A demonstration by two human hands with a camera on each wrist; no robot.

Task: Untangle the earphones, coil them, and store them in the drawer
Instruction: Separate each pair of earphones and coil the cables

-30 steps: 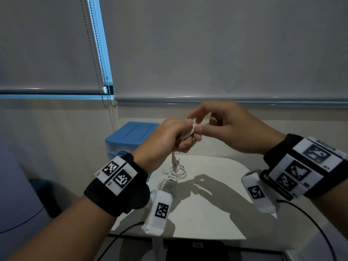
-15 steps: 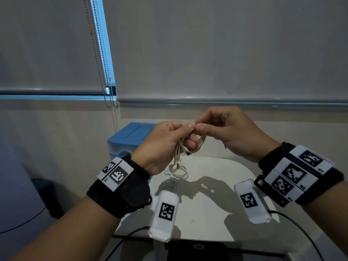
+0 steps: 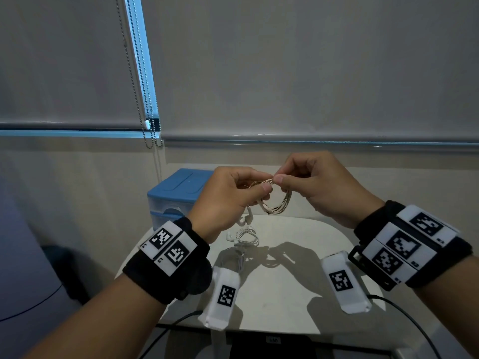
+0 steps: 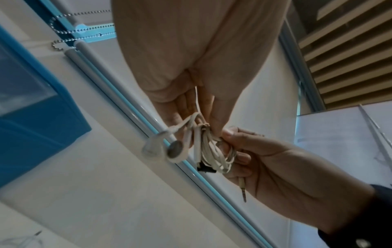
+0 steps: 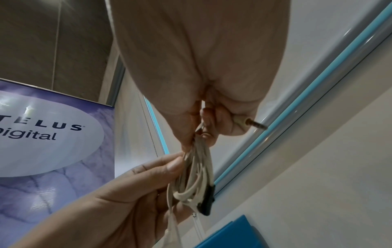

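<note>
Both hands hold a coiled bundle of cream earphones (image 3: 276,203) in the air above the white table (image 3: 285,294). My left hand (image 3: 233,193) pinches the top of the coil (image 4: 210,151) between thumb and fingers, and its two earbuds (image 4: 163,149) dangle below. My right hand (image 3: 313,182) pinches the same coil (image 5: 197,169) just beside the left thumb, with the jack plug (image 5: 254,125) sticking out past its curled fingers. A second, white pair of earphones (image 3: 243,238) lies loosely tangled on the table beneath the hands. The blue drawer box (image 3: 176,198) stands at the table's far left.
Roller blinds cover the window behind, with bead chains (image 3: 145,99) hanging left of centre. Black cables (image 3: 404,322) run from the wrist cameras over the table's near edge. A purple printed banner (image 5: 53,142) stands off to the left.
The hands have drawn the bundle open into a round coil hanging between them. Both hands have dropped slightly, and the right hand now pinches the coil's top next to the left thumb.
</note>
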